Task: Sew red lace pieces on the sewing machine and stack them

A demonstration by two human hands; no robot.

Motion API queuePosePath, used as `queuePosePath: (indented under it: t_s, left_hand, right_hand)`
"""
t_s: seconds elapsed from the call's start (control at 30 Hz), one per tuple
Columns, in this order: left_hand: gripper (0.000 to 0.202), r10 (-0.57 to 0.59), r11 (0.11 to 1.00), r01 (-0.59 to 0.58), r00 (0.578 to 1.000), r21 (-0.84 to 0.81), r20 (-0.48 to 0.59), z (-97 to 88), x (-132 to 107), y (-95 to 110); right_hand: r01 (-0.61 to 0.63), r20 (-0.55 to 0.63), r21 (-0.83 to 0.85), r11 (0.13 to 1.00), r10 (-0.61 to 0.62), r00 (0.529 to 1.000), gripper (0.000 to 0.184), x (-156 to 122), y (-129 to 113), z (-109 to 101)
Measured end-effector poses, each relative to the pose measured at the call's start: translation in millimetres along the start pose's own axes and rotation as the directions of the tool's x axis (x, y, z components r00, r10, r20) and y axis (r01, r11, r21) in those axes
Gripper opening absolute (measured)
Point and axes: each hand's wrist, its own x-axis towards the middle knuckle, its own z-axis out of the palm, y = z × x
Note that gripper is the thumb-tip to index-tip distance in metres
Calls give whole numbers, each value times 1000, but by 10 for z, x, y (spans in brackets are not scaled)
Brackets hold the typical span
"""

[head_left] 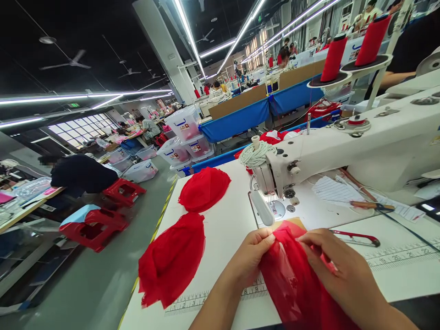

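Sheer red fabric [292, 279] hangs over the table's front edge, its upper end gathered between both hands. My left hand [250, 256] pinches its left corner between thumb and finger. On the other side, my right hand [337, 261] has its fingers closed on the cloth. Just beyond the hands stands a white sewing machine [330, 151], its needle area lit above a metal plate [276, 210]. A tan piece [298, 223] shows behind the fabric's top. Two red fabric pieces lie to the left: a rounded one [204, 189] farther back and a larger one [173, 261] nearer.
Red-handled thread snips [357, 238] lie right of my right hand. A printed ruler [185, 303] runs along the white table [230, 238]. Red thread cones [333, 59] stand above the machine. Red stools [92, 227] and a seated person [82, 176] are across the aisle at left.
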Motion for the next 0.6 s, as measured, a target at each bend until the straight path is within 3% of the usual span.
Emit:
queuePosePath:
  t_s: [0.07, 0.17, 0.3, 0.37, 0.43, 0.6]
  left_hand:
    - [37, 2, 1000, -2, 1000, -22, 2, -7, 11, -7]
    - [36, -4, 998, 5, 1000, -58, 16, -15, 25, -15]
    - [36, -6, 995, 8, 1000, -101, 20, -27, 29, -22]
    - [36, -7, 993, 9, 1000, -117, 17, -34, 18, -26]
    - [35, -20, 992, 23, 1000, -124, 19, -48, -1, -32]
    - [46, -132, 982, 139, 989, -132, 60, -137, -54, -40]
  right_hand:
    - [9, 14, -76, 997, -7, 1000, 14, -53, 21, 23]
    - [-93, 10, -263, 960, 99, 995, 27, -65, 134, 48]
    - [-124, 194, -372, 920, 207, 959, 26, -18, 244, 20]
    - [-116, 214, -363, 925, 203, 956, 28, 4, 235, 0]
    - [-122, 154, -335, 934, 183, 971, 28, 16, 198, -12]
    - [-76, 35, -99, 992, 80, 996, 17, -24, 48, -2]
